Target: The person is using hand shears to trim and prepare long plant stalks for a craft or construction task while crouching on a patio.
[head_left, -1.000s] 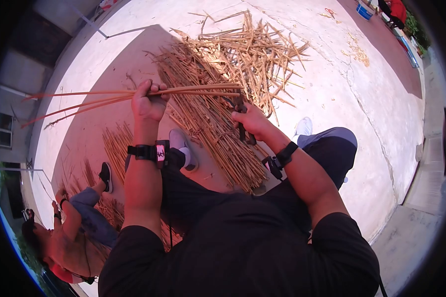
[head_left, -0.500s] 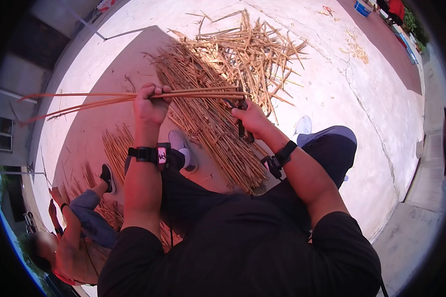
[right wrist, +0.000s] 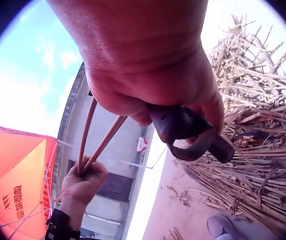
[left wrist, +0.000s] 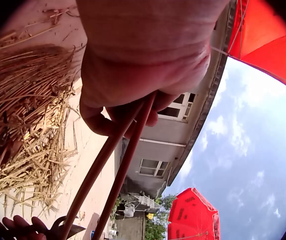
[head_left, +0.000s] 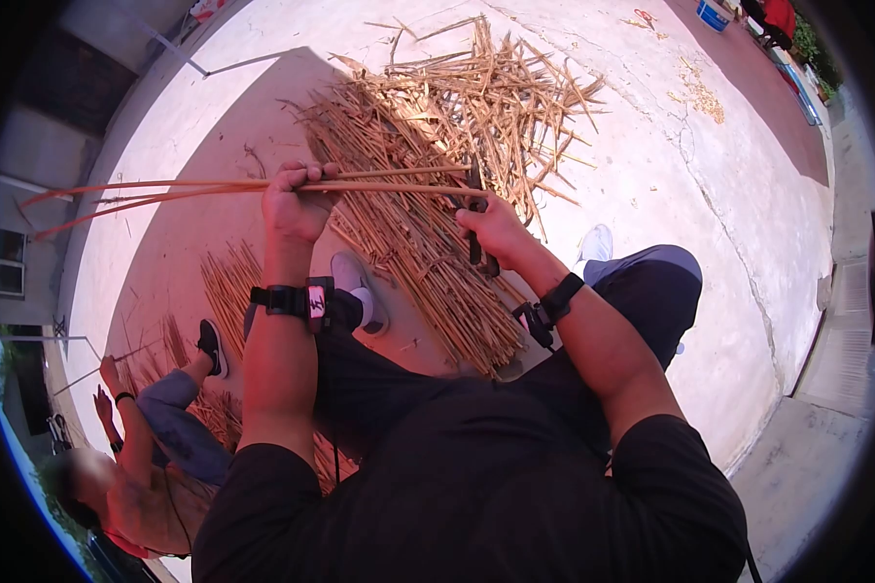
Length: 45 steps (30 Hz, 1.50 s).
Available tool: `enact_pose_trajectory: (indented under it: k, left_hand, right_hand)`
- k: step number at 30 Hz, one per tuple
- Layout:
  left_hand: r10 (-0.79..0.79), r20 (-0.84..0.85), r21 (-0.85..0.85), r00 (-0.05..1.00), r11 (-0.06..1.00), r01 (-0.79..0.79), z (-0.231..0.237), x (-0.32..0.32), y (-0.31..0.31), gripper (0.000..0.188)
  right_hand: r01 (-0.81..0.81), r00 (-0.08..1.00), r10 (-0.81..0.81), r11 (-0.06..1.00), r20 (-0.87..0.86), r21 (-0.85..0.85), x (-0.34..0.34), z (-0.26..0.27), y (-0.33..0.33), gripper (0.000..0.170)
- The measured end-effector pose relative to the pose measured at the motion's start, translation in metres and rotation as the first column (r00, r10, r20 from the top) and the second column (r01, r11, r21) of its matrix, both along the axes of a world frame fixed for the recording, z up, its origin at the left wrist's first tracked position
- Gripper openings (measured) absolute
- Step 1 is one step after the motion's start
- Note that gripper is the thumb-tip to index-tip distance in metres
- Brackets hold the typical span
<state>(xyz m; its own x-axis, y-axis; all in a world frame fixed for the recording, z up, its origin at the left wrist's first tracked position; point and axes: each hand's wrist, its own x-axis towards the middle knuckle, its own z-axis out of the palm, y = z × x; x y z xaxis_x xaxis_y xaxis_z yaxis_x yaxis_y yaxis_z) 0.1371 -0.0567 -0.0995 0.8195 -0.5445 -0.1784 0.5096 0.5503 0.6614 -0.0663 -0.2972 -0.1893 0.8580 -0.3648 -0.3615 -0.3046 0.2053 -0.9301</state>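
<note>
My left hand (head_left: 298, 206) grips a few long reddish-brown stalks (head_left: 389, 186), which run across in front of me and trail off to the left. In the left wrist view two stalks (left wrist: 122, 170) come out below the palm toward the blades (left wrist: 69, 231) of the cutting tool. My right hand (head_left: 501, 233) is curled round the dark handles (head_left: 474, 251) of that tool, at the stalks' right ends. The right wrist view shows the looped handle (right wrist: 195, 147) under the palm (right wrist: 153, 75). Whether the blades touch a stalk, I cannot tell.
Beneath the stalks lies a large bundle of cut stalks (head_left: 428, 262), with a loose pile of short pieces (head_left: 515, 97) beyond. Another person (head_left: 146, 457) sits at the lower left beside more stalks (head_left: 228, 291). A blue bucket (head_left: 714, 15) stands at the far right.
The stalks' trailing ends have shifted, and one stalk's right end now reaches my right hand's fingers. Both hands stay nearly in place. The seated person has leaned and moved their arms.
</note>
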Motion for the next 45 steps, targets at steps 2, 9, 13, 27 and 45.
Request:
enact_pose_trajectory:
  k: [2, 9, 13, 27, 45]
  left_hand:
    - [0.026, -0.023, 0.025, 0.999, 0.999, -0.026, 0.003, -0.003, -0.002, 0.009]
    - [0.043, -0.048, -0.006, 0.998, 0.999, -0.044, -0.006, 0.004, 0.001, 0.009]
    - [0.041, -0.029, -0.009, 0.999, 0.999, -0.041, -0.005, 0.003, 0.0, 0.009]
    - [0.182, -0.003, -0.068, 0.983, 0.981, -0.181, -0.001, 0.006, 0.001, 0.016]
    - [0.272, 0.012, -0.066, 0.962, 0.96, -0.271, 0.0, 0.01, -0.002, 0.016]
  right_hand:
    - [-0.001, 1.0, 0.001, 1.0, -0.008, -0.009, -0.001, 0.006, 0.0, 0.029]
    - [0.052, 0.998, -0.053, 0.999, 0.029, 0.013, 0.001, 0.003, 0.001, 0.021]
    - [0.051, 0.999, -0.049, 0.989, -0.016, 0.141, 0.0, 0.025, -0.003, 0.014]
    - [0.073, 0.992, -0.058, 0.988, -0.112, 0.135, 0.001, 0.003, -0.004, 0.018]
    - [-0.003, 0.999, 0.012, 0.986, -0.048, 0.167, -0.003, 0.007, 0.013, 0.025]
